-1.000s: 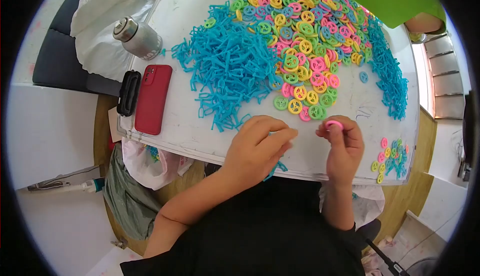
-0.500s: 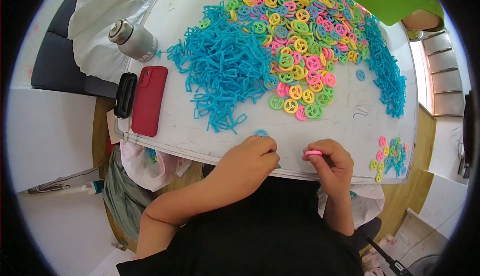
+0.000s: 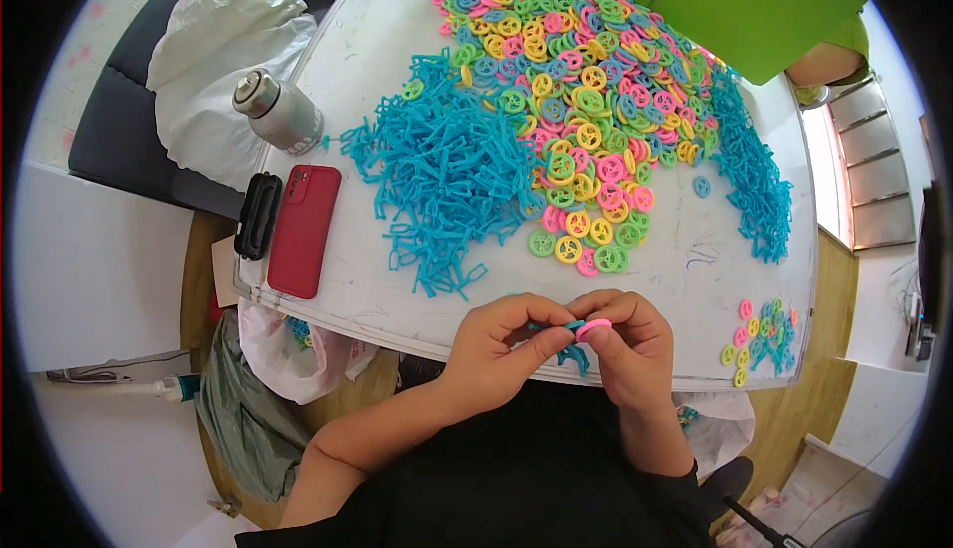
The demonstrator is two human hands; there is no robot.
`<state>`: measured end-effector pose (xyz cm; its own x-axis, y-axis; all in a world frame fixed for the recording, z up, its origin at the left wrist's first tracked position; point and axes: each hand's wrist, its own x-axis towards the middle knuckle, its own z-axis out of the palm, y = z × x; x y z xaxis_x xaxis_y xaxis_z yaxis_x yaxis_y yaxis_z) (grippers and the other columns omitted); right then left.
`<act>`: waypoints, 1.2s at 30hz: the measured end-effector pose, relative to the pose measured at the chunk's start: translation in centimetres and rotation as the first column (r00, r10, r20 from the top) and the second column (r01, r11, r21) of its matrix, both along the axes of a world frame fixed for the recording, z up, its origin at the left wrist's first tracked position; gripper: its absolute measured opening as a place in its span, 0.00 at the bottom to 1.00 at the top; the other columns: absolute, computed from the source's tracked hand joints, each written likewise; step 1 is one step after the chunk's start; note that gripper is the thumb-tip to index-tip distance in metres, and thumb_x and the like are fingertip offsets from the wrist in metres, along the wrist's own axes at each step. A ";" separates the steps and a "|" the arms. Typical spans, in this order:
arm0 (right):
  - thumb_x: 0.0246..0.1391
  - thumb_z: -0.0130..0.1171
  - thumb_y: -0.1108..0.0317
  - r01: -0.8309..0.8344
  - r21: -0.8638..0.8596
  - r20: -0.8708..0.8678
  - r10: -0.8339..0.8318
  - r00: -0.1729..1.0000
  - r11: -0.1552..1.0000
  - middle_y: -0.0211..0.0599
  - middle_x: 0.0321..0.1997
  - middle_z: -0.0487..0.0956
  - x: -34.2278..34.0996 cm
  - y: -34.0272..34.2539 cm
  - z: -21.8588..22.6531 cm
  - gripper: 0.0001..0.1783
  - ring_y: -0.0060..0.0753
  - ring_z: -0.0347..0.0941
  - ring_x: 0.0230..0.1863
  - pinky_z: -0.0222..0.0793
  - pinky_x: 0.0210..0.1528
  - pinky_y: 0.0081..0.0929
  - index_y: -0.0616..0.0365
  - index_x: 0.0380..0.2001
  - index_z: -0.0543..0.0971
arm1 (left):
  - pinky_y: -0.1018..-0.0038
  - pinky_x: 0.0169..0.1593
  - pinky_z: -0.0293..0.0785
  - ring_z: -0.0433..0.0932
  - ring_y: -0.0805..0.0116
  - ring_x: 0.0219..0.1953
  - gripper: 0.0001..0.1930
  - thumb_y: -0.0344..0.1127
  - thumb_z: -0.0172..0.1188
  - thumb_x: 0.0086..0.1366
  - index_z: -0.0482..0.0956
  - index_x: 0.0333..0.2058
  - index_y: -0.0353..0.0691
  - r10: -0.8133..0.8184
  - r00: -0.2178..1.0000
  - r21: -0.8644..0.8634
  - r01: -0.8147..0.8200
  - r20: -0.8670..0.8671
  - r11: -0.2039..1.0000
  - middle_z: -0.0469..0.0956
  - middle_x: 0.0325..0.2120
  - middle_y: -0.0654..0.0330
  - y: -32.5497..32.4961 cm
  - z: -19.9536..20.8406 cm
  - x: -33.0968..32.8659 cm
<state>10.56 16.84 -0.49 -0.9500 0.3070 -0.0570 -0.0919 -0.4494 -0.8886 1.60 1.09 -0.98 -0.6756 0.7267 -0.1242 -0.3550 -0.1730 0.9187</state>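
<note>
In front of me, at the table's near edge, my two hands come together. My left hand (image 3: 503, 351) is closed in a pinch on a blue plastic piece (image 3: 573, 325); fingers hide most of its shape. My right hand (image 3: 633, 349) pinches a pink plastic wheel (image 3: 594, 329), its edge touching or nearly touching the blue piece. Below the fingertips a teal forked plastic part (image 3: 574, 356) hangs down; what holds it is partly hidden. Beyond my hands lie a heap of teal forked parts (image 3: 447, 166) and a large heap of spoked wheels (image 3: 606, 111) in pink, yellow, green and blue.
A grey metal bottle (image 3: 281, 114), a red phone (image 3: 305, 232) and a black case (image 3: 260, 215) stand along the table's left side. More teal parts (image 3: 759, 186) line the right edge. A small mixed pile (image 3: 769, 335) lies at the near right corner. Someone in green (image 3: 754, 2) is across the table.
My hands have moved together, the right one bringing the pink wheel leftward to the left hand's fingertips. The blue wheel that lay beside my left hand no longer shows on the table.
</note>
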 end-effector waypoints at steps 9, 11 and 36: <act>0.61 0.59 0.74 0.041 -0.188 0.145 -0.013 0.989 0.981 0.46 0.43 0.82 -0.8 0.3 -0.2 0.04 0.29 0.77 0.43 0.73 0.49 0.27 0.64 0.37 0.75 | 0.69 0.35 0.76 0.82 0.57 0.31 0.10 0.25 0.70 0.54 0.82 0.35 0.38 0.097 0.540 -0.008 -0.188 -0.836 0.982 0.83 0.30 0.55 0.7 -0.2 -1.3; 0.61 0.59 0.76 0.043 -0.128 0.135 -0.026 0.990 0.991 0.44 0.42 0.82 -0.6 0.3 0.0 0.04 0.27 0.77 0.44 0.72 0.50 0.26 0.65 0.38 0.76 | 0.68 0.35 0.76 0.82 0.57 0.32 0.10 0.27 0.71 0.52 0.82 0.34 0.39 0.009 0.555 -0.094 -0.156 -0.832 0.983 0.83 0.30 0.57 0.6 -0.1 -1.4; 0.51 0.66 0.81 -0.083 0.787 0.074 0.039 0.996 0.612 0.34 0.31 0.80 0.0 0.6 0.9 0.21 0.22 0.75 0.31 0.76 0.37 0.23 0.64 0.50 0.79 | 0.73 0.37 0.77 0.84 0.64 0.33 0.07 0.24 0.70 0.55 0.84 0.34 0.35 0.065 0.773 -0.134 -0.190 -0.631 0.973 0.84 0.30 0.55 -0.3 -1.2 -1.8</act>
